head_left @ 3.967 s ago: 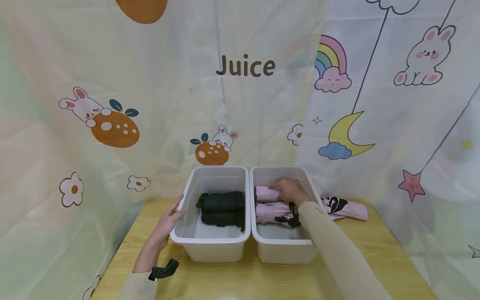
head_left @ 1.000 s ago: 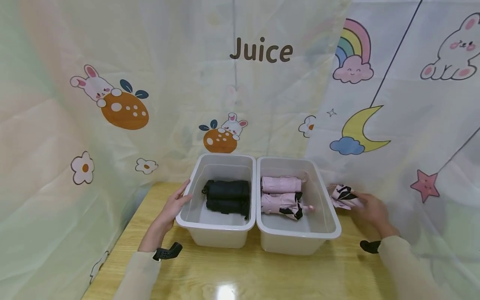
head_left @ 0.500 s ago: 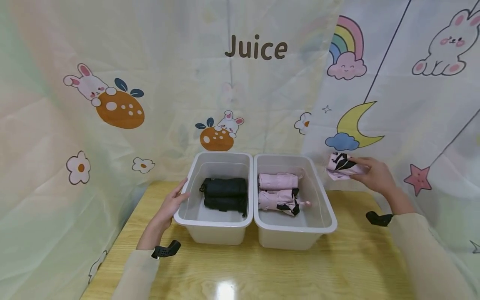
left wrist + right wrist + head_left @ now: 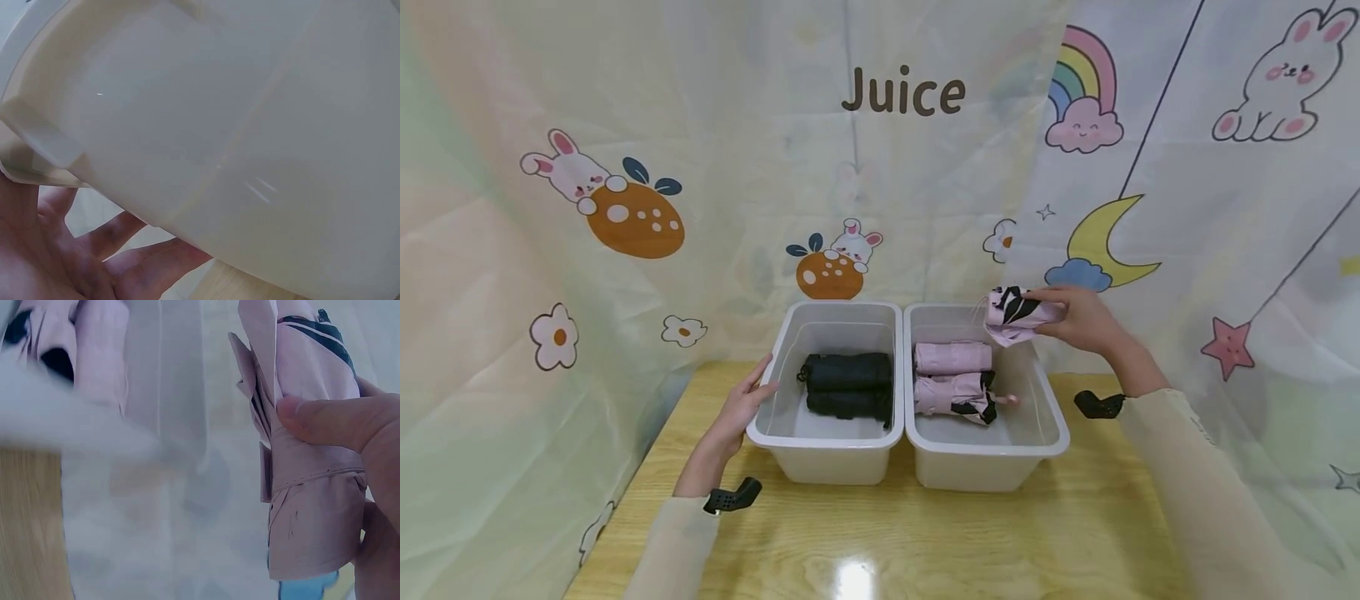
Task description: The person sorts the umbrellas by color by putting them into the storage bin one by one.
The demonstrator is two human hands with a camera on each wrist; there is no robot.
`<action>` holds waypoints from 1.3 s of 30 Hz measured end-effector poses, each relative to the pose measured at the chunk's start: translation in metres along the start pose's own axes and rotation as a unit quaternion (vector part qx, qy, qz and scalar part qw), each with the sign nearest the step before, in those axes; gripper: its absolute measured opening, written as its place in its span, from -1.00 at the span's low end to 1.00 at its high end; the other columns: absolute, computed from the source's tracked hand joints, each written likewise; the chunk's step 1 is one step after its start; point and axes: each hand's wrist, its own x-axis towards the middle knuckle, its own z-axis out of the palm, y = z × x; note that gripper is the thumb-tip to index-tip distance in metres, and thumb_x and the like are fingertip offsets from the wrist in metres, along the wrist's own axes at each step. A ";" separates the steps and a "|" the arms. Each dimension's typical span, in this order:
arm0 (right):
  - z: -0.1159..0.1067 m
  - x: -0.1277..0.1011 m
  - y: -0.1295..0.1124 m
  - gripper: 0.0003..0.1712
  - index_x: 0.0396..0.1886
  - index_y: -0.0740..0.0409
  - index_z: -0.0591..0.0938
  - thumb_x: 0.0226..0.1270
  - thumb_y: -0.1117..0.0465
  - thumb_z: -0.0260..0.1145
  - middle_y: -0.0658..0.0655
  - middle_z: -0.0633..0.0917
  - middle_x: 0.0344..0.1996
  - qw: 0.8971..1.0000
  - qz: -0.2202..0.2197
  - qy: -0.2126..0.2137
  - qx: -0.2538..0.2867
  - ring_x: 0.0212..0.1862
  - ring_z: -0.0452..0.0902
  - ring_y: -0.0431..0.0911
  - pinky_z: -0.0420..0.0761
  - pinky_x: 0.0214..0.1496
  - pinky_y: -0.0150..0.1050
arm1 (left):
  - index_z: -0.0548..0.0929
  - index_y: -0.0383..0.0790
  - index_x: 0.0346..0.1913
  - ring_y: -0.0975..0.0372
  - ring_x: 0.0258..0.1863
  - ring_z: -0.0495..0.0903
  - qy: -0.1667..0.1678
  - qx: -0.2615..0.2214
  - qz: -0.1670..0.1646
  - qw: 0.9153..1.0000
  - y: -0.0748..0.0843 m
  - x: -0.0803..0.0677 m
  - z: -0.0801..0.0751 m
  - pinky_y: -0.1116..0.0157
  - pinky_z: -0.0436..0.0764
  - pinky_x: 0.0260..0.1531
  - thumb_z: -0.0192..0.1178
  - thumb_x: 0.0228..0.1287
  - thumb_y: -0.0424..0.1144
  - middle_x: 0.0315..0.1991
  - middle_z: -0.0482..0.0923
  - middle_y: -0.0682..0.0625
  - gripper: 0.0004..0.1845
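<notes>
The pink umbrella (image 4: 1017, 315), folded and marked with black, is in the air over the far right corner of the right bin (image 4: 1051, 440), held at its right end by the right hand (image 4: 1086, 321). That grip is closed round it: in the right wrist view the thumb (image 4: 331, 420) lies across the pink fabric and the other fingers wrap behind. Half a second ago the umbrella was held further right, outside the bin; a second ago it was low by the bench (image 4: 925, 542) beside the bin. So it has been lifted and carried left to the bin's edge, which suggests it is on its way in with the others.

Below it in the right bin lie two pink umbrellas (image 4: 953, 377), side by side, unmoved. The left bin (image 4: 820, 446), touching the right one, holds two black umbrellas (image 4: 847, 385), also side by side.

The left hand (image 4: 739, 412) rests against the left bin's outer left wall with fingers straight and spread, as it did before; the left wrist view shows the palm and fingers (image 4: 144, 262) flat under the rim. A cartoon curtain (image 4: 625, 167) hangs behind the bench.
</notes>
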 end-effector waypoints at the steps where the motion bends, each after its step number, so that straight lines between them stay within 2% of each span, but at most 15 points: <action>1: 0.004 0.004 -0.003 -0.35 0.15 0.13 0.65 -0.03 0.35 0.57 0.30 0.62 0.07 1.000 0.002 -0.006 0.006 0.10 0.46 0.22 0.47 0.04 0.18 | 0.01 0.06 0.56 -0.19 0.31 0.21 0.000 0.000 0.001 1.000 0.000 0.000 0.000 -0.03 0.45 0.06 0.01 0.51 -0.19 0.53 -0.11 -0.17 -0.33; 7: 0.031 0.021 -0.019 -0.36 0.17 0.11 0.64 0.00 0.33 0.55 0.28 0.59 0.09 0.998 0.013 -0.041 0.034 0.14 0.44 0.18 0.42 0.13 0.13 | 0.00 0.06 0.56 -0.18 0.30 0.22 -0.001 0.003 0.006 1.000 0.000 0.001 -0.003 -0.02 0.44 0.05 0.01 0.51 -0.17 0.53 -0.09 -0.18 -0.33; 14: 0.058 0.029 -0.027 -0.37 0.12 0.12 0.68 -0.06 0.37 0.57 0.21 0.63 0.09 0.996 -0.001 -0.054 0.076 0.18 0.44 0.15 0.41 0.16 0.09 | 0.07 0.26 0.53 -0.15 0.26 0.29 0.011 0.003 0.017 1.000 -0.029 0.021 -0.004 0.07 0.51 -0.04 0.08 0.46 -0.02 0.51 0.00 -0.14 -0.33; 19: 0.081 0.032 -0.033 -0.36 0.12 0.10 0.68 -0.06 0.39 0.57 0.13 0.63 0.11 0.991 0.009 -0.086 0.106 0.23 0.42 0.10 0.43 0.18 0.06 | 0.05 0.19 0.55 -0.14 0.27 0.28 0.010 -0.005 0.019 1.000 -0.032 0.017 -0.003 0.05 0.48 0.01 0.06 0.48 -0.09 0.50 0.01 -0.15 -0.33; 21: 0.089 0.033 -0.035 -0.36 0.10 0.07 0.69 -0.09 0.41 0.58 0.10 0.66 0.07 0.990 0.007 -0.095 0.105 0.13 0.48 0.02 0.50 0.08 -0.01 | 0.05 0.18 0.55 -0.14 0.27 0.29 0.011 -0.007 0.017 1.000 -0.032 0.014 -0.005 0.04 0.48 0.02 0.05 0.48 -0.11 0.49 0.03 -0.17 -0.33; 23: 0.096 0.036 -0.036 -0.36 0.08 0.04 0.71 -0.13 0.40 0.59 0.09 0.69 0.02 0.991 -0.006 -0.099 0.094 -0.18 0.54 -0.07 0.55 -0.17 -0.13 | 0.04 0.18 0.55 -0.14 0.26 0.30 0.015 -0.006 0.019 1.000 -0.031 0.013 -0.006 0.04 0.49 0.00 0.05 0.48 -0.11 0.49 0.05 -0.18 -0.32; 25: 0.101 0.039 -0.036 -0.35 0.06 0.03 0.72 -0.16 0.40 0.59 0.08 0.71 -0.05 0.991 -0.014 -0.105 0.087 -0.48 0.40 -0.15 0.46 -0.43 -0.23 | 0.02 0.17 0.55 -0.15 0.25 0.30 0.015 -0.005 0.023 1.000 -0.029 0.014 -0.008 0.04 0.49 0.00 0.05 0.49 -0.11 0.49 0.04 -0.19 -0.32; 27: 0.105 0.042 -0.035 -0.34 0.06 0.00 0.72 -0.17 0.41 0.57 0.06 0.71 -0.05 0.989 -0.005 -0.117 0.090 -0.60 0.21 -0.16 0.34 -0.57 -0.28 | 0.03 0.19 0.55 -0.14 0.26 0.29 0.018 -0.003 0.026 0.999 -0.026 0.015 -0.009 0.05 0.49 0.00 0.05 0.48 -0.09 0.50 0.02 -0.17 -0.31; 29: 0.108 0.042 -0.034 -0.33 0.09 0.01 0.71 -0.15 0.43 0.55 0.08 0.68 0.00 0.987 0.011 -0.131 0.097 -0.56 0.24 -0.13 0.31 -0.58 -0.28 | 0.04 0.20 0.55 -0.14 0.27 0.28 0.018 -0.006 0.030 0.999 -0.025 0.017 -0.008 0.04 0.48 0.01 0.06 0.48 -0.08 0.50 0.00 -0.15 -0.32; 32: 0.114 0.040 -0.033 -0.32 0.11 -0.04 0.70 -0.12 0.41 0.56 0.07 0.63 0.10 0.983 0.054 -0.149 0.091 -0.28 0.39 -0.06 0.38 -0.42 -0.25 | 0.05 0.23 0.54 -0.13 0.28 0.26 0.015 -0.006 0.025 1.000 -0.025 0.019 -0.006 0.04 0.47 0.02 0.06 0.48 -0.07 0.51 -0.01 -0.12 -0.33; 34: 0.119 0.036 -0.033 -0.33 0.11 -0.07 0.70 -0.11 0.38 0.57 0.05 0.62 0.10 0.981 0.074 -0.156 0.083 -0.14 0.37 -0.03 0.38 -0.34 -0.21 | 0.05 0.22 0.54 -0.14 0.29 0.26 0.011 -0.009 0.022 1.000 -0.026 0.018 -0.004 0.05 0.47 0.02 0.05 0.48 -0.10 0.51 -0.01 -0.12 -0.33; 37: 0.129 0.032 -0.031 -0.32 0.11 -0.15 0.70 -0.12 0.30 0.60 -0.01 0.65 -0.29 0.982 0.077 -0.163 0.063 -0.33 0.36 -0.09 0.35 -0.38 -0.25 | 0.05 0.18 0.55 -0.13 0.29 0.27 0.009 -0.010 0.019 1.000 -0.029 0.016 -0.003 0.07 0.47 0.01 0.05 0.48 -0.12 0.50 0.02 -0.14 -0.33; 39: 0.136 0.030 -0.029 -0.32 0.11 -0.11 0.70 -0.13 0.32 0.60 -0.05 0.52 -0.52 0.982 0.061 -0.164 0.078 -0.50 0.23 -0.12 0.29 -0.49 -0.27 | 0.06 0.17 0.55 -0.12 0.29 0.27 0.010 -0.009 0.021 1.000 -0.030 0.014 -0.004 0.07 0.47 0.01 0.06 0.48 -0.10 0.49 0.04 -0.15 -0.33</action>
